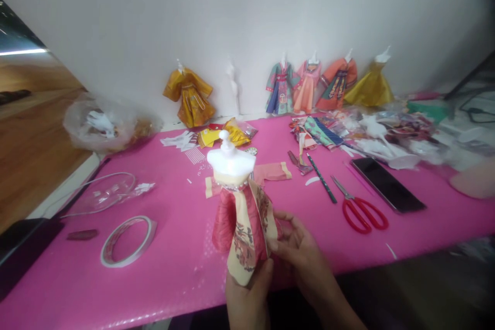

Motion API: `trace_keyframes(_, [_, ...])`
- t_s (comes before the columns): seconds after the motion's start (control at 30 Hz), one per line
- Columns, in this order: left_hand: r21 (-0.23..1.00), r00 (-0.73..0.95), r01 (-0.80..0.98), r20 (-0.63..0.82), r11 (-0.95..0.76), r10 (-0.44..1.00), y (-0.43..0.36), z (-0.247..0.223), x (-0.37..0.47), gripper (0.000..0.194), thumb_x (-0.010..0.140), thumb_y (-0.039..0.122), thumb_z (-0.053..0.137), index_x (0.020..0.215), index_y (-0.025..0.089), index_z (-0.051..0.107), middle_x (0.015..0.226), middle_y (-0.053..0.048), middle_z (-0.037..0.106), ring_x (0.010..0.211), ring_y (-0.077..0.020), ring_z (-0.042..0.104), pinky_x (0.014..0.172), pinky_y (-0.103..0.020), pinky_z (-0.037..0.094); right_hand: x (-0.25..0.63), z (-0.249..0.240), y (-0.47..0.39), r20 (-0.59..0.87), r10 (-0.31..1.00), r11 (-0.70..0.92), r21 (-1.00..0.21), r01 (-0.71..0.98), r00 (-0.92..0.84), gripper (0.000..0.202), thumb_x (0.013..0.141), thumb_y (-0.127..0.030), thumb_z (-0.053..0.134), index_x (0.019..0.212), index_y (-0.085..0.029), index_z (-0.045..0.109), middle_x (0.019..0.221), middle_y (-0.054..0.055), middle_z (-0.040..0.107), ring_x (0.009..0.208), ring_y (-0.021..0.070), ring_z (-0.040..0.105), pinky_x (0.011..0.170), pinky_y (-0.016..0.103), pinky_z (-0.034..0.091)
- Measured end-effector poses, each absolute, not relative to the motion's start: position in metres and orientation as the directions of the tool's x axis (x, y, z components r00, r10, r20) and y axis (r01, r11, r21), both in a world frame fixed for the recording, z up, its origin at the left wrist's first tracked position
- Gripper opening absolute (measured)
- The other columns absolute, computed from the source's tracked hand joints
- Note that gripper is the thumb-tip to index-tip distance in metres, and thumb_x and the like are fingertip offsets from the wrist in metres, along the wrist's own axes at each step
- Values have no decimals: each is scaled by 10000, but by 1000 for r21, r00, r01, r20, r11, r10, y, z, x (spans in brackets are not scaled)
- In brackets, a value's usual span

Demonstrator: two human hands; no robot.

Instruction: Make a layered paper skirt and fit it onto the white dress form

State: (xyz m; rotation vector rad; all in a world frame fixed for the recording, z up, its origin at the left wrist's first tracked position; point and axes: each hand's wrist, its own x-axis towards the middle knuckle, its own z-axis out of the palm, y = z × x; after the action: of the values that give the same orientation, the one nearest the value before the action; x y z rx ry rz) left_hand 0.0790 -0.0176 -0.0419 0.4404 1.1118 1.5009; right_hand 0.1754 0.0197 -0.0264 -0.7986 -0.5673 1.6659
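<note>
A small white mannequin (231,161) stands upright near the front edge of the pink table. It wears a red and cream dress (244,221) with a floral print and a beaded band at the chest. My left hand (249,294) grips the bottom of the dressed mannequin from below, its fingers partly hidden behind the skirt. With thumb and fingers, my right hand (296,247) pinches the right edge of the skirt. Behind the mannequin a pink garment piece (270,172) with cream cuffs lies flat.
Red-handled scissors (364,212), a phone (388,184) and a dark pencil (322,179) lie on the right. A tape roll (128,241) is at the left. Dressed mannequins (281,87) stand along the wall, behind fabric pieces and plastic bags.
</note>
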Motion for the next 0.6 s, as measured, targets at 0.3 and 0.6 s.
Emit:
trace_keyframes(0.3, [765, -328, -640, -350, 66, 877, -15, -43, 78, 574, 676, 224, 845, 1213, 194, 643, 1109, -78, 752, 1150, -301, 647, 1039, -439, 481, 175, -26, 19, -278, 957, -278, -782, -558, -88, 522, 684, -346, 839, 1062, -185, 516, 549, -90, 574, 306, 13, 292, 311, 136, 242])
trace_keyframes(0.6, [608, 26, -767, -289, 204, 957, -27, -54, 70, 425, 675, 226, 840, 1085, 199, 728, 1127, -115, 747, 1233, -337, 582, 1109, -483, 379, 192, -30, 19, -260, 965, -245, -889, -386, -13, 522, 710, -424, 806, 1087, -205, 520, 823, 2, 673, 377, 64, 510, 371, 202, 421])
